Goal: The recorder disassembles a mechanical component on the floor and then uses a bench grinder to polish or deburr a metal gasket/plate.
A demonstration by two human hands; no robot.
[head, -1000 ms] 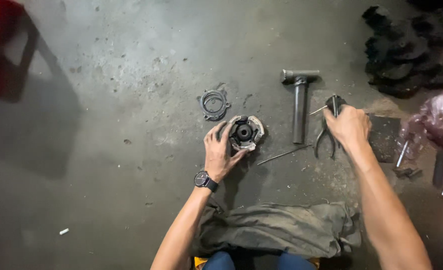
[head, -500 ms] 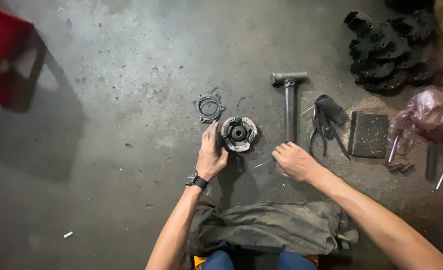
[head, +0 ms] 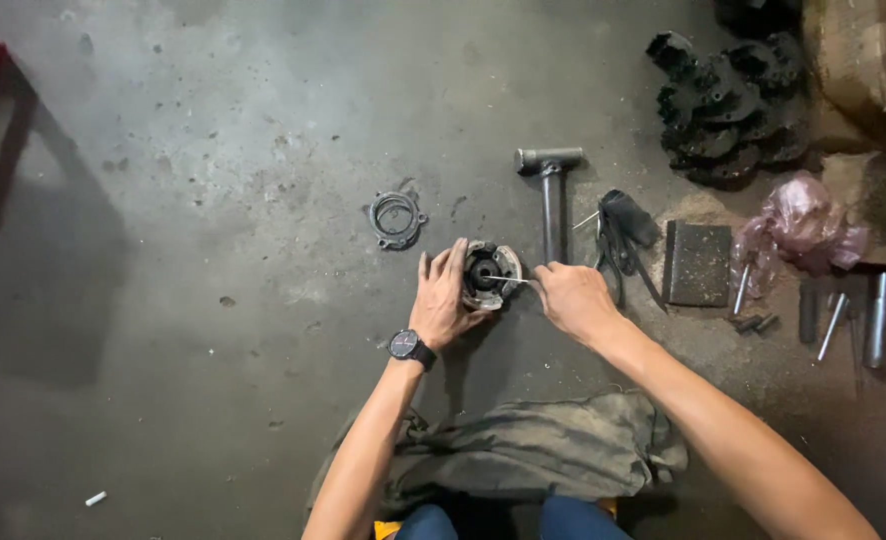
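The round metal part (head: 490,274) is held on the floor, just left of the hammer (head: 551,200), by the curled left hand (head: 443,300). A thin pin (head: 512,281) is pinched in the closed right hand (head: 575,298). The pin could slip and poke a finger.

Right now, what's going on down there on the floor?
A person crouched on a concrete floor steadies a round metal part with the left hand. The right hand holds a thin metal rod with its tip pointed into the part's dark centre. A separate metal ring lies just to the upper left, and a hammer and pliers lie to the right, untouched.
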